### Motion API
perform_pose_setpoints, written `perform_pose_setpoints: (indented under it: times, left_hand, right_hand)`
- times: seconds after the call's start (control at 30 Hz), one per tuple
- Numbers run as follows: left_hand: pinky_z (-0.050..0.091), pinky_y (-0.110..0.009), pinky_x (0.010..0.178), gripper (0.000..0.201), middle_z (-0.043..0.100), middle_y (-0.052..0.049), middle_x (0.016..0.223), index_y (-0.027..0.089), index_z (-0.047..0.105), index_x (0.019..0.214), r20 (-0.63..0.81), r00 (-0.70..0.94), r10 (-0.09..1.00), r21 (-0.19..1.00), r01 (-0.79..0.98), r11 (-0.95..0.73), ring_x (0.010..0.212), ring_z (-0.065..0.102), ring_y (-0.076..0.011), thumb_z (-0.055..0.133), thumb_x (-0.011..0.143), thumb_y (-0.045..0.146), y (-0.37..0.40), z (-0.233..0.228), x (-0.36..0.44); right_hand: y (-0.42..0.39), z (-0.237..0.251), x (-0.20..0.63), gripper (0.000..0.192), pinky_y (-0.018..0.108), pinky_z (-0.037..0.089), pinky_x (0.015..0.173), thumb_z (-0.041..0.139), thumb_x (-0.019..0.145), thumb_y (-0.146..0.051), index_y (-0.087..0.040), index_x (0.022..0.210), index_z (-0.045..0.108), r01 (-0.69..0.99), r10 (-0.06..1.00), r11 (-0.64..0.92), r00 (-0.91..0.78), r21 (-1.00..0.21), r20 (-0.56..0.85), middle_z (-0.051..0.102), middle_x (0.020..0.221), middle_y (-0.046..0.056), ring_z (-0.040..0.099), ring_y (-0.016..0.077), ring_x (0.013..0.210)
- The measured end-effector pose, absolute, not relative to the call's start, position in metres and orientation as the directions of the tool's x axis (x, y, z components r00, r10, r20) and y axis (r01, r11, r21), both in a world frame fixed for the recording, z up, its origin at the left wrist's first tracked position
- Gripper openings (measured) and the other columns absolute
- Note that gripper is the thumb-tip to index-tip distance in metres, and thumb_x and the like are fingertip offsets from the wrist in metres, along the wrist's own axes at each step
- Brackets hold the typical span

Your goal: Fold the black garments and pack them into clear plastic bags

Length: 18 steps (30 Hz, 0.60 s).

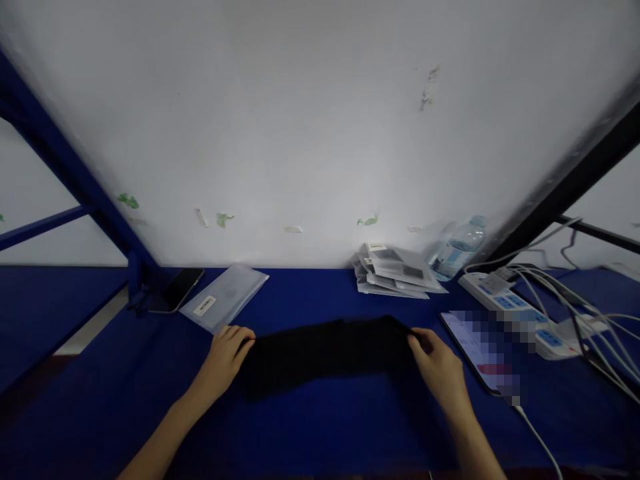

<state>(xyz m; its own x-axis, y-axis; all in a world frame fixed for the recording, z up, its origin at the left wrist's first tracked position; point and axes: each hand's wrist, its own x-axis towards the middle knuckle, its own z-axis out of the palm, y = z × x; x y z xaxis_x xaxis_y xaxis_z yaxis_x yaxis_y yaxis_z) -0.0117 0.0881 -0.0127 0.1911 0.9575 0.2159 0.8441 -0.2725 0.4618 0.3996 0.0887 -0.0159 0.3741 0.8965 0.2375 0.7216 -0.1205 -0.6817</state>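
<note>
A folded black cloth (325, 353) lies flat on the blue table (310, 433) in front of me. My left hand (225, 357) rests on its left end with the fingers curled over the edge. At the right end, my right hand (437, 367) grips the cloth's corner. Both hands hold the cloth stretched between them, low on the table.
An empty clear bag with a label (223, 295) and a dark phone (177, 289) lie at the back left. A stack of packed bags (395, 270), a water bottle (457, 253), a power strip with cables (515, 310) and a lit phone (475, 350) sit to the right. A white wall stands behind.
</note>
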Motion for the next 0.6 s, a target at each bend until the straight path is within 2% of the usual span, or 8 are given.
perform_pose_setpoints:
  times: [0.07, 0.13, 0.23, 0.3, 0.43, 0.53, 0.6]
  left_hand:
    - [0.042, -0.042, 0.089, 0.017, 0.065, -0.002, 0.096, 0.024, 0.062, 0.097, 0.254, 0.182, 0.950, 0.463, 0.839, -0.285, 0.096, 0.057, -0.0238, 0.046, 0.094, 0.031, 0.092, -0.014, -0.015]
    - [0.042, -0.043, 0.091, 0.017, 0.065, -0.002, 0.099, 0.024, 0.061, 0.101, 0.283, 0.185, 0.941, 0.461, 0.834, -0.302, 0.100, 0.056, -0.0244, 0.050, 0.092, 0.035, 0.094, -0.013, -0.015]
    - [0.043, -0.043, 0.091, 0.015, 0.064, -0.002, 0.098, 0.025, 0.062, 0.097, 0.269, 0.247, 0.931, 0.443, 0.826, -0.347, 0.099, 0.057, -0.0243, 0.056, 0.089, 0.035, 0.095, -0.008, -0.010]
    - [0.046, -0.041, 0.088, 0.011, 0.064, -0.002, 0.094, 0.024, 0.062, 0.090, 0.255, 0.282, 0.925, 0.428, 0.825, -0.369, 0.095, 0.058, -0.0234, 0.054, 0.090, 0.031, 0.094, -0.003, -0.007]
    - [0.047, -0.042, 0.091, 0.015, 0.066, -0.002, 0.100, 0.024, 0.060, 0.090, 0.344, 0.266, 0.900, 0.414, 0.817, -0.400, 0.102, 0.060, -0.0229, 0.046, 0.094, 0.027, 0.083, 0.014, -0.011]
    - [0.045, -0.044, 0.099, 0.014, 0.066, -0.002, 0.113, 0.027, 0.059, 0.101, 0.438, 0.297, 0.848, 0.380, 0.794, -0.475, 0.116, 0.055, -0.0232, 0.047, 0.094, 0.027, 0.055, 0.024, -0.016]
    - [0.043, -0.047, 0.105, 0.019, 0.067, 0.000, 0.115, 0.030, 0.059, 0.108, 0.444, 0.379, 0.812, 0.330, 0.773, -0.541, 0.120, 0.055, -0.0227, 0.050, 0.092, 0.023, 0.029, 0.025, -0.019]
  right_hand:
    - [0.089, -0.019, 0.412, 0.045, 0.044, 0.051, 0.077, 0.045, 0.082, -0.051, -0.015, 0.102, 0.063, 0.783, 0.854, -0.104, 0.386, -0.613, 0.348, 0.070, 0.091, 0.014, 0.065, 0.0302, 0.085]
    - [0.093, -0.018, 0.407, 0.047, 0.046, 0.048, 0.084, 0.044, 0.084, -0.052, -0.015, 0.107, 0.062, 0.839, 0.845, 0.019, 0.278, -0.544, 0.458, 0.069, 0.100, 0.015, 0.062, 0.0305, 0.095]
    - [0.105, -0.012, 0.382, 0.040, 0.045, 0.047, 0.088, 0.050, 0.086, -0.049, -0.020, 0.110, 0.063, 0.831, 0.898, 0.229, 0.020, -0.507, 0.439, 0.069, 0.104, 0.010, 0.058, 0.0287, 0.102]
    - [0.113, -0.008, 0.368, 0.034, 0.045, 0.048, 0.085, 0.053, 0.086, -0.046, -0.021, 0.104, 0.066, 0.805, 0.918, 0.294, -0.088, -0.515, 0.386, 0.071, 0.098, 0.008, 0.059, 0.0285, 0.098]
    - [0.108, 0.001, 0.362, 0.024, 0.043, 0.050, 0.082, 0.052, 0.089, -0.041, -0.024, 0.090, 0.068, 0.734, 0.912, 0.341, -0.106, -0.587, 0.397, 0.070, 0.090, 0.006, 0.061, 0.0253, 0.091]
    - [0.081, 0.009, 0.369, 0.020, 0.043, 0.050, 0.089, 0.055, 0.088, -0.040, -0.026, 0.095, 0.068, 0.681, 0.874, 0.400, -0.082, -0.613, 0.479, 0.069, 0.102, 0.006, 0.059, 0.0249, 0.103]
    - [0.057, 0.012, 0.374, 0.018, 0.044, 0.050, 0.091, 0.056, 0.088, -0.040, -0.027, 0.094, 0.068, 0.682, 0.855, 0.430, -0.097, -0.592, 0.510, 0.068, 0.106, 0.006, 0.058, 0.0259, 0.109]
